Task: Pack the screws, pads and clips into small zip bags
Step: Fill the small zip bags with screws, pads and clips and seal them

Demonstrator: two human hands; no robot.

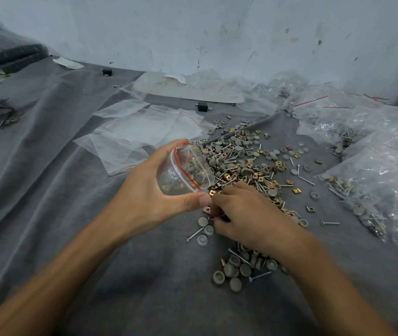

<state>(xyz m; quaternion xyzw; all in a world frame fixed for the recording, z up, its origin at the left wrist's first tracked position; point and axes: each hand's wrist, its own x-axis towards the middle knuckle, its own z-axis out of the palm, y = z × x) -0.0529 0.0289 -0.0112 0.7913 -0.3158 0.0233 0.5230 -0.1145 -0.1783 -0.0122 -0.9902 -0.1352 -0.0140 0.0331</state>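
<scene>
Left hand (159, 190) curled round a small zip bag (186, 170), thumb and fingers propping its red-lined mouth wide toward the pile (246, 161) of screws, pads and clips, a few pieces inside. Right hand (249, 214) knuckles-up at the pile's near edge, just beside that mouth, fingers curled on small pieces (218, 215), kind not discernible. Outward: empty bags (144, 132) beyond on the left, filled bags (375, 166) crowding the right edge, wide run of grey cloth (72, 214) left and near.
</scene>
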